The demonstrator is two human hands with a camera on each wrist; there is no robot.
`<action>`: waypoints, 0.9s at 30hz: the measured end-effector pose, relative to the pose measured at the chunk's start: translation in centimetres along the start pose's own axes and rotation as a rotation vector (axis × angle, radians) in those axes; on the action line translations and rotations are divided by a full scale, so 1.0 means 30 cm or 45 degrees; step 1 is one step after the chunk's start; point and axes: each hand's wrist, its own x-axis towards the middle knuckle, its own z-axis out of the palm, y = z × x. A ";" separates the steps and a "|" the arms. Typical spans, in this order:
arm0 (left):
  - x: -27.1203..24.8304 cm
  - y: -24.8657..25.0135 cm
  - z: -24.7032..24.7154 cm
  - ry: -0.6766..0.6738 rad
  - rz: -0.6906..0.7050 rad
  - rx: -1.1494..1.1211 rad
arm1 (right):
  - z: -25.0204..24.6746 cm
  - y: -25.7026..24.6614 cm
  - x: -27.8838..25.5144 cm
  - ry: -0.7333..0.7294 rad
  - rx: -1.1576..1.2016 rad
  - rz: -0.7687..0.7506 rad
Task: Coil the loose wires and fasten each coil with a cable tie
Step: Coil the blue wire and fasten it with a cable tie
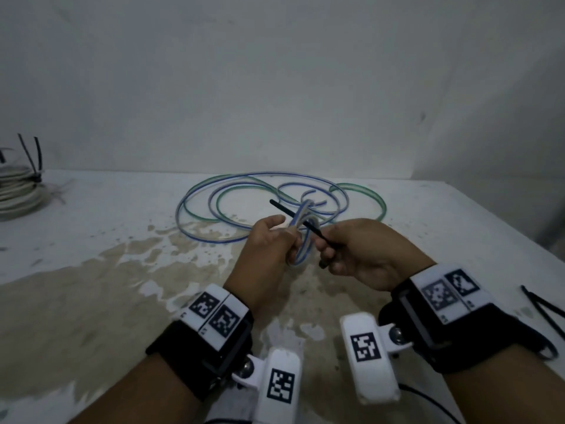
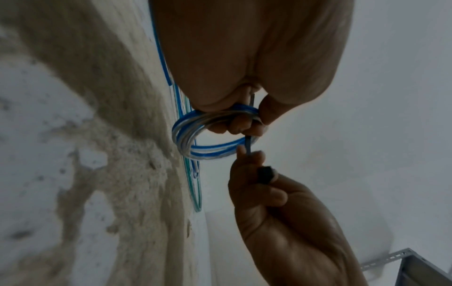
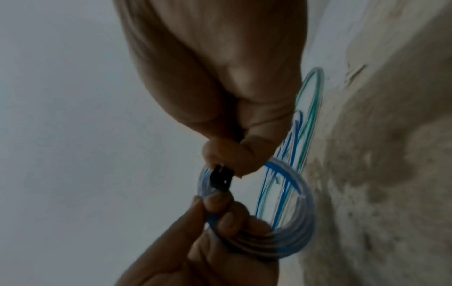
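left wrist band (image 1: 201, 347): black strap, white plate on top with two black-and-white square code markers
left wrist camera (image 1: 279, 384): white housing, one code marker, silver screw at its bracket
right wrist band (image 1: 452, 325): black strap, white plate, two markers
right wrist camera (image 1: 368, 353): white housing, one marker, silver screw, thin black cable trailing
arms: bare, no sleeves

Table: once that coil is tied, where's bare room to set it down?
Bare: the table stretch between the white coil stack at far left and the loose wires; also the near-left stained area beside the left hand. Crowded: the back middle under the wires, and the near-right edge, where spare ties lie beside the right hand.
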 end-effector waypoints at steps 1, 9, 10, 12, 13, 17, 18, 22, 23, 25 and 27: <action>0.002 -0.003 -0.002 -0.007 -0.039 -0.041 | 0.005 -0.006 0.005 -0.057 0.027 0.029; 0.022 0.009 -0.039 -0.040 0.099 -0.009 | 0.029 -0.013 0.018 -0.227 0.185 0.013; 0.024 0.005 -0.042 -0.008 0.101 -0.006 | 0.035 -0.011 0.019 -0.209 0.151 -0.015; 0.024 0.004 -0.044 0.036 0.115 0.008 | 0.046 -0.007 0.024 -0.133 -0.026 -0.052; 0.022 0.006 -0.045 0.048 0.131 0.039 | 0.048 -0.003 0.029 -0.073 -0.162 -0.064; 0.017 0.008 -0.053 0.072 0.191 0.212 | 0.064 -0.001 0.030 0.048 -0.341 -0.201; 0.020 0.005 -0.056 0.105 0.178 0.197 | 0.069 -0.001 0.027 0.017 -0.267 -0.251; 0.034 0.010 -0.066 0.207 0.099 -0.010 | 0.075 -0.016 0.004 -0.178 -0.223 -0.389; 0.037 0.012 -0.067 0.214 0.086 -0.036 | 0.077 -0.019 0.003 -0.198 -0.285 -0.437; 0.040 0.014 -0.063 0.183 0.064 -0.045 | 0.081 -0.022 0.010 -0.132 -0.421 -0.558; 0.035 0.021 -0.057 0.133 0.039 -0.054 | 0.089 -0.019 0.018 -0.041 -0.552 -0.674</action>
